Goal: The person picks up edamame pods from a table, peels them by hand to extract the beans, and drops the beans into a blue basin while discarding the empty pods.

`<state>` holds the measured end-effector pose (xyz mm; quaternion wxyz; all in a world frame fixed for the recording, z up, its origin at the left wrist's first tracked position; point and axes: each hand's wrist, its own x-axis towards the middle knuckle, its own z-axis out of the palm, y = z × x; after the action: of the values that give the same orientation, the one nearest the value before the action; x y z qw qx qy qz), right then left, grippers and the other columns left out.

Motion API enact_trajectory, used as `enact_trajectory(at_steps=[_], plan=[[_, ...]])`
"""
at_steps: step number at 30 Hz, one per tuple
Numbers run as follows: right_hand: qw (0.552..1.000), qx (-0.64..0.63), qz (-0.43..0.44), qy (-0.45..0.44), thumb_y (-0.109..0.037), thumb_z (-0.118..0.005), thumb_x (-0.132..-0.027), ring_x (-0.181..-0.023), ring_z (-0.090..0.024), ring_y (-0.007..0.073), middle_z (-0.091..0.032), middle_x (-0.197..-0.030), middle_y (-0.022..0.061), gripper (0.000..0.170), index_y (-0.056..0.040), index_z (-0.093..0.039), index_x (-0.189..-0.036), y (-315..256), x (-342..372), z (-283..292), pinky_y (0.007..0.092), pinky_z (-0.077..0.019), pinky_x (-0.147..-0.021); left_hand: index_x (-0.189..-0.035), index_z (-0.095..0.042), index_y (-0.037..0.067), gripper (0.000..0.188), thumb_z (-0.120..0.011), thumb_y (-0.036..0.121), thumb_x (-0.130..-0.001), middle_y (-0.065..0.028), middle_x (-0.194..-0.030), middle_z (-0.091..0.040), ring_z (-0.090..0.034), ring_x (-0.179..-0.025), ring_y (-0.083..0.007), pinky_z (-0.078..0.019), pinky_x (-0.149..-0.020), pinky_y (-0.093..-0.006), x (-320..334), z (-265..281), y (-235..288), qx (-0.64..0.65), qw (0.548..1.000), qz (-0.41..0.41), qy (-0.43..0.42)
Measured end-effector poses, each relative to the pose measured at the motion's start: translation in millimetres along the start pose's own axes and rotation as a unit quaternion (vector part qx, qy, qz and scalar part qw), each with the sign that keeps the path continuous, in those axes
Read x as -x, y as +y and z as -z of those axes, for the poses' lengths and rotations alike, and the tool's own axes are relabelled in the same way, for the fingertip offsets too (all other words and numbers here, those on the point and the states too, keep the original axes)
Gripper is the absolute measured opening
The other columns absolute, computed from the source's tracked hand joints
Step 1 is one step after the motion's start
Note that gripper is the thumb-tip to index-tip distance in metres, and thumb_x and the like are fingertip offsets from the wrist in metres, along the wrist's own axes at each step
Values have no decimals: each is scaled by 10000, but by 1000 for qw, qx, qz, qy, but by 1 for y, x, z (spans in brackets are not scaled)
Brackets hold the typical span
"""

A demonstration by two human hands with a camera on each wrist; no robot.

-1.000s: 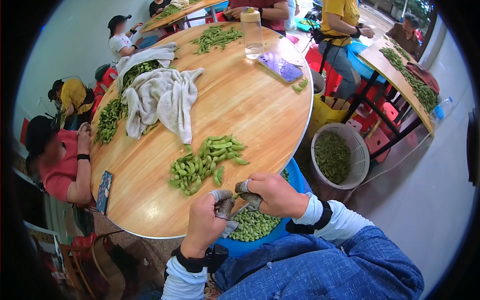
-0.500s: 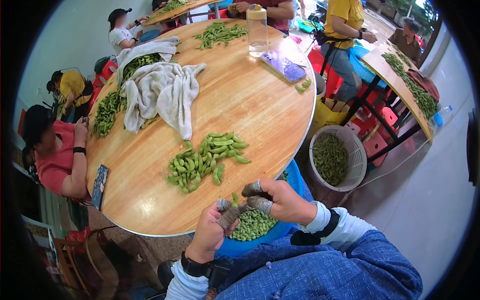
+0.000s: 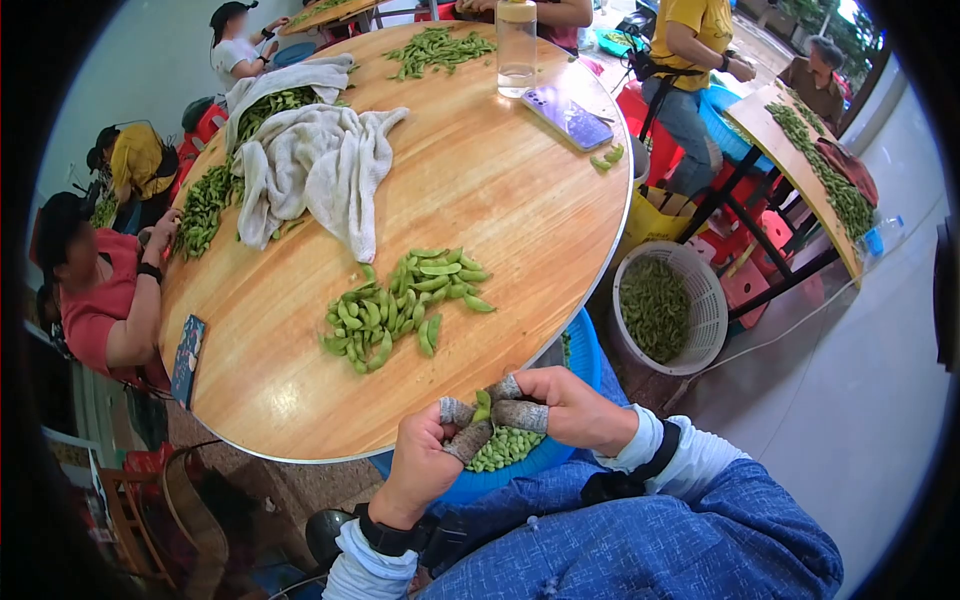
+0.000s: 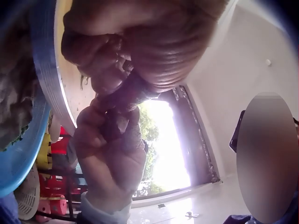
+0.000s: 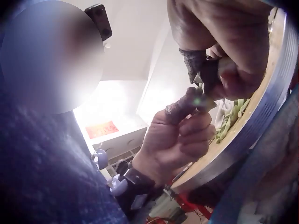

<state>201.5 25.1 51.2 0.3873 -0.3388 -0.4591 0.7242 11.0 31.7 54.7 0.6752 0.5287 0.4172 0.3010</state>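
Note:
A green edamame pod [image 3: 482, 405] stands up between the two hands in the head view, over a blue basin [image 3: 592, 365] of shelled beans [image 3: 505, 448]. The left hand [image 3: 425, 462] pinches it between thumb and forefinger, both wrapped in grey finger covers. From the other side the right hand [image 3: 580, 408], with covered thumb and finger, pinches it at the fingertips. Both wrist views show the left hand [image 5: 175, 137] and right hand [image 4: 112, 158] meeting tip to tip, with the pod mostly hidden there. Just beyond, a pile of pods [image 3: 400, 305] lies on the round wooden table [image 3: 480, 220].
A towel [image 3: 315, 175] covers more pods at the table's left. A water bottle [image 3: 517, 50], purple phone [image 3: 567, 118] and dark patterned phone [image 3: 188, 360] lie around the edge. A white basket [image 3: 712, 310] of pods stands on the floor at right. Other people sit around.
The right hand's fingertips, apart from the pod half a second ago, have come in against it. The pod now stands between both hands. The head view has shifted slightly.

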Motion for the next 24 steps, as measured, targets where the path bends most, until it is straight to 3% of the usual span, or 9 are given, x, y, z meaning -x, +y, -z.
enact_trajectory(at_steps=[9, 17, 20, 21, 23, 24], plan=[[1000, -20, 21, -2, -114, -546, -869, -879, -502, 62, -603, -947, 14, 210, 19, -563, -1030, 1, 2, -1, 228, -419, -784, -966, -556, -46, 188, -608, -3, -790, -52, -873, -617, -573, -780, -90, -477, -682, -227, 1, -3, 3, -10, 1000, 3, -10], [997, 48, 54, 25, -96, -544, -862, -824, -503, 63, -605, -878, 7, 151, 19, -575, -954, 16, -1, 1, 234, -430, -741, -962, -556, -42, 187, -618, 18, -796, -52, -873, -616, -553, -793, -77, -470, -662, -224, 2, -7, 1, 4, 1000, -15, -27], [998, 28, 46, 40, -90, -540, -861, -822, -509, 64, -608, -880, 10, 147, 19, -575, -952, 17, -2, 1, 238, -435, -738, -939, -551, -35, 224, -644, 28, -746, -100, -835, -616, -592, -732, -139, -474, -604, -263, 1, -7, -8, -145, 989, -25, 15], [998, 19, 39, 45, -89, -539, -861, -826, -511, 64, -609, -885, 12, 147, 19, -575, -954, 18, -2, 1, 239, -436, -740, -934, -550, -33, 240, -641, 29, -720, -117, -814, -609, -594, -713, -182, -472, -589, -286, 1, -10, -4, -278, 955, -92, 46], [998, -5, 32, 56, -90, -539, -862, -841, -516, 66, -612, -899, 16, 150, 17, -576, -959, 14, -2, 0, 243, -439, -748, -923, -547, -28, 274, -634, 31, -670, -153, -772, -595, -599, -674, -267, -467, -560, -331, 4, -19, 8, -519, 819, -218, 106], [997, -17, 30, 62, -90, -539, -862, -848, -518, 67, -614, -906, 19, 152, 17, -576, -962, 12, -2, -2, 245, -440, -752, -928, -547, -26, 294, -625, 32, -650, -160, -752, -587, -583, -663, -299, -463, -555, -349, 2, -19, 7, -515, 812, -248, 116]])
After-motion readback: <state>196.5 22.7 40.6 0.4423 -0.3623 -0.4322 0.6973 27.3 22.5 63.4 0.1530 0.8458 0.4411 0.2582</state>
